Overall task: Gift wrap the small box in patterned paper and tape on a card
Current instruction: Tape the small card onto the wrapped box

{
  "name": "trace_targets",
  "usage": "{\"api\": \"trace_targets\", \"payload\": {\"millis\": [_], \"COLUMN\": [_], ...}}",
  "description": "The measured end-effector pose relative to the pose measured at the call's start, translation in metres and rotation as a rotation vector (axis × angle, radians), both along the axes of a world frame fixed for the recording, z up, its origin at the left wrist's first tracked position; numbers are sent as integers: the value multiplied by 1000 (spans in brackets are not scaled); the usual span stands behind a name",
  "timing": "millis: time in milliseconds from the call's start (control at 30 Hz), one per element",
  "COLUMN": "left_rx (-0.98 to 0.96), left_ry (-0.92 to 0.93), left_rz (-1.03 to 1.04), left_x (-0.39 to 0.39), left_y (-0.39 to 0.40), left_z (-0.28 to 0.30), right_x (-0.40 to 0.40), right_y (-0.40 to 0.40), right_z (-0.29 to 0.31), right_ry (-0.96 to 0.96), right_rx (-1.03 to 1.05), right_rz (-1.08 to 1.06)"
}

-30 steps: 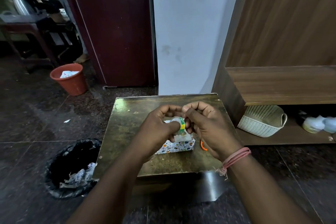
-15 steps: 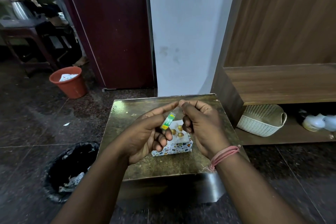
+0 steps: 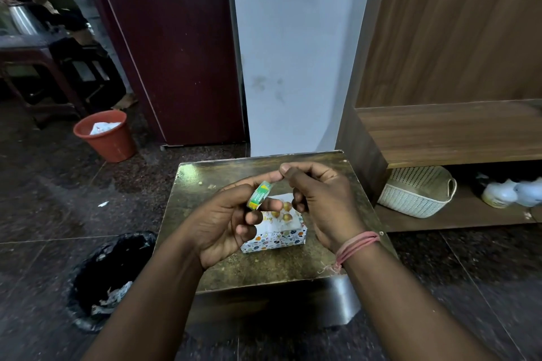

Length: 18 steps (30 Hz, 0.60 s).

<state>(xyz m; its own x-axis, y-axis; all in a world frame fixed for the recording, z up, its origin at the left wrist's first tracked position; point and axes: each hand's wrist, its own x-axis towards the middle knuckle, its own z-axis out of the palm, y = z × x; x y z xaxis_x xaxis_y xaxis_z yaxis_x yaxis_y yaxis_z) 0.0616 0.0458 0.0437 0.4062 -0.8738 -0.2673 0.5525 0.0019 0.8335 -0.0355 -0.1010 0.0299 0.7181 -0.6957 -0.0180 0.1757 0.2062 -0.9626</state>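
— What's over on the far left, from where you stand?

— A black-lined waste bin with crumpled paper in it on the dark stone floor at about eight o'clock from the table, and a round terracotta-orange plastic bucket further back at ten o'clock, white scraps inside it.

— And the table itself?

— A low square table with a worn brassy-gold top, set against the white wall. The person's arms come in from six o'clock and both hands are raised over its middle.

— What is the left hand doing?

— The left hand is palm up, fingers curled in, gripping a small roll of clear tape with a green and yellow core. The roll stands on edge between the thumb and the curled fingers, held clear of the tabletop.

— Where's the box?

— Right under the hands, at the table's centre: a small box wrapped in white paper with coloured dots, resting flat. A white card with gold balloons printed on it lies on its top face, partly hidden by the fingers.

— The right hand?

— The right hand, a pink thread band on its wrist, has thumb and forefinger pinched together at twelve o'clock of the roll, touching the left thumb tip. Whether a tape end sits in that pinch I cannot tell; the other fingers are curled under.

— Further right?

— A white perforated plastic basket on a low wooden shelf at three o'clock.
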Motion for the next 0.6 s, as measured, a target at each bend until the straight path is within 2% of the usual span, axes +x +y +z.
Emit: {"api": "trace_targets", "payload": {"millis": [100,167,200,267,333,367,467,600], "left_rx": [-26,-39,-43,-45,-49,-50,-35,-45], "left_ry": [72,135,161,202,245,264,306,360], "left_rz": [-27,-33,-27,-2,22,30,37,29], "left_x": [2,4,5,6,7,7,7,5], "left_y": [0,-1,-2,-3,-3,-3,-3,-3], "left_z": [-2,-3,-4,-4,-5,-6,-8,-10], "right_x": [-2,-3,-5,-13,-23,-28,-34,-33], "right_y": [-3,-12,-20,-40,-52,-53,-46,-32], "right_z": [2,-1,-2,-5,-5,-6,-13,-23], "right_ry": [59,149,236,508,835,965,1146,1155], "right_rx": [111,127,40,-312,-654,-754,-804,-854], "right_rz": [87,66,21,-49,30,86,173,142]}}
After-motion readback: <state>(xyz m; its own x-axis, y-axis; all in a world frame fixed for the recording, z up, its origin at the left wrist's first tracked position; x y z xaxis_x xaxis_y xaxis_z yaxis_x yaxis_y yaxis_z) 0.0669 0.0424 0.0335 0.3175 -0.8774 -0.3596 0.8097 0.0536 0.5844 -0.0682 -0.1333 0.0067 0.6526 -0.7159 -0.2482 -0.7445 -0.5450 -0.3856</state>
